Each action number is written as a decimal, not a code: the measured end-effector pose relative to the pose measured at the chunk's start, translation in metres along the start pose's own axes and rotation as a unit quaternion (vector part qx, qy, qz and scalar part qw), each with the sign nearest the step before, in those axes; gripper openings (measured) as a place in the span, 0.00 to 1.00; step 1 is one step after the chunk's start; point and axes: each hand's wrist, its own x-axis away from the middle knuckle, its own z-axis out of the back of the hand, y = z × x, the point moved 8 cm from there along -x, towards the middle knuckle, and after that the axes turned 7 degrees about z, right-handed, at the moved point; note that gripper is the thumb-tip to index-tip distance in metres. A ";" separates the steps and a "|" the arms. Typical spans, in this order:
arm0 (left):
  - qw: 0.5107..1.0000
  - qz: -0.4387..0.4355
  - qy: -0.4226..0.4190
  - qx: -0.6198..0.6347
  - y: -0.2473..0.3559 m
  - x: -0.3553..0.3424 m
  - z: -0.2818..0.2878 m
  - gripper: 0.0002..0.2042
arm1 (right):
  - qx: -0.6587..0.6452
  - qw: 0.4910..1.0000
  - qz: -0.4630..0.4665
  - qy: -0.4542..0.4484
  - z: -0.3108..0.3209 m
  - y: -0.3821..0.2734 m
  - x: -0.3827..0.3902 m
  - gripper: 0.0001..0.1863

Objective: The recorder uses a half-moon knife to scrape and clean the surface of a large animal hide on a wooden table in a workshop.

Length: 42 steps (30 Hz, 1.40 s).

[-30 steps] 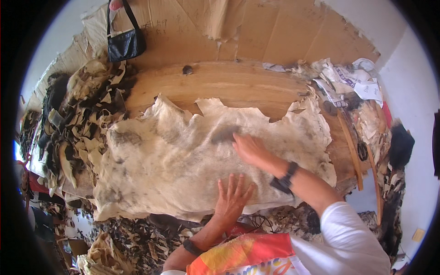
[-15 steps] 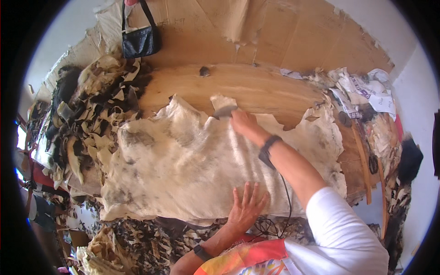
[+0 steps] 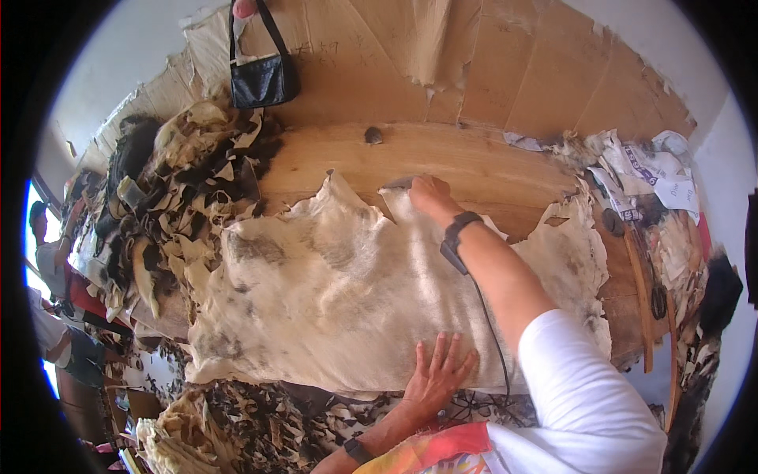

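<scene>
1. Right now a big pale hide (image 3: 339, 292) lies flat on the wooden table (image 3: 489, 162), spread out in front of the person.
2. Its long way runs from left to right across the table.
3. The right hand (image 3: 426, 193) is stretched out to the far edge of the hide, near the middle. It is curled over that edge, and a small grey thing pokes out beside it. I cannot tell if the hand grips it.
4. The left hand (image 3: 438, 375) lies flat on the near edge, fingers spread wide, holding nothing.
5. So the hide sits between the two hands, with the left hand closer to the body.
6. A pile of scraps (image 3: 170, 205) sits at the left, touching the hide.
</scene>
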 end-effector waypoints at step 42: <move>0.896 0.437 0.030 -0.079 -0.221 0.128 0.058 0.29 | -0.100 0.944 -0.244 0.196 0.044 0.366 0.440 0.24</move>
